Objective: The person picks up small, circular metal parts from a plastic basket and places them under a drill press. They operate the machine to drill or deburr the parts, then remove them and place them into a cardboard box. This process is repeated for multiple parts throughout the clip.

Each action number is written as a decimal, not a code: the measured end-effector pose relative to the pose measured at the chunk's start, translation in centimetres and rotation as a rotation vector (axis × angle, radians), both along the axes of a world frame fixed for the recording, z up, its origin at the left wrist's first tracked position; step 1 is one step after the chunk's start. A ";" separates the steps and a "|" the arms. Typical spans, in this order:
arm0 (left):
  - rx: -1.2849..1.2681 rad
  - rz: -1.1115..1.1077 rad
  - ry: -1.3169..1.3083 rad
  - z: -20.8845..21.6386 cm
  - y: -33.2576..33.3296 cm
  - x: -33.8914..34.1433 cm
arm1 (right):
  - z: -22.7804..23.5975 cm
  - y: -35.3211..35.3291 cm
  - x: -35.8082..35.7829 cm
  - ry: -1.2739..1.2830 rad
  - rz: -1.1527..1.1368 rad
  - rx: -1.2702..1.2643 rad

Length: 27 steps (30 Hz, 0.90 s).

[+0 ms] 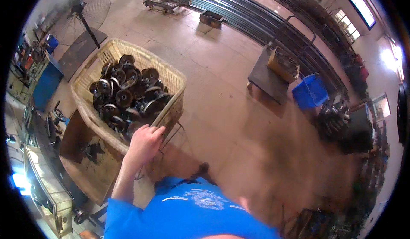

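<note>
My left hand (146, 141) reaches forward to the near corner of a large pale yellow plastic basket (92, 121). Its fingers are curled over the basket's rim. Inside the basket lies a heap of dark, round metal wheel-like parts (124, 98), some with shiny edges. A thin metal frame (175, 132) shows beside the basket's near right corner. At the edge of my blue shirt, a small blurred skin-coloured patch, perhaps my right hand (244, 203), shows; its fingers cannot be made out.
A brown open bin (96, 170) stands left of the basket, a large fan (81, 14) beyond. To the right are a flat cart (267, 74) carrying a box (283, 66), and a blue crate (310, 91). Long metal bars (230, 8) lie along the far side.
</note>
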State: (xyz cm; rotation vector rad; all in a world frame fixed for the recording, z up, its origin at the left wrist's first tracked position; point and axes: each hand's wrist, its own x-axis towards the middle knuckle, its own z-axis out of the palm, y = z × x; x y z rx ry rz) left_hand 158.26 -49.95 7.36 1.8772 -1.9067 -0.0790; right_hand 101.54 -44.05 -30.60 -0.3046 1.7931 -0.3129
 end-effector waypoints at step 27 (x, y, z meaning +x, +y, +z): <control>0.240 1.270 0.259 -3.8 -16.5 6.7 | 9.0 -71.9 32.8 0.041 0.982 0.056</control>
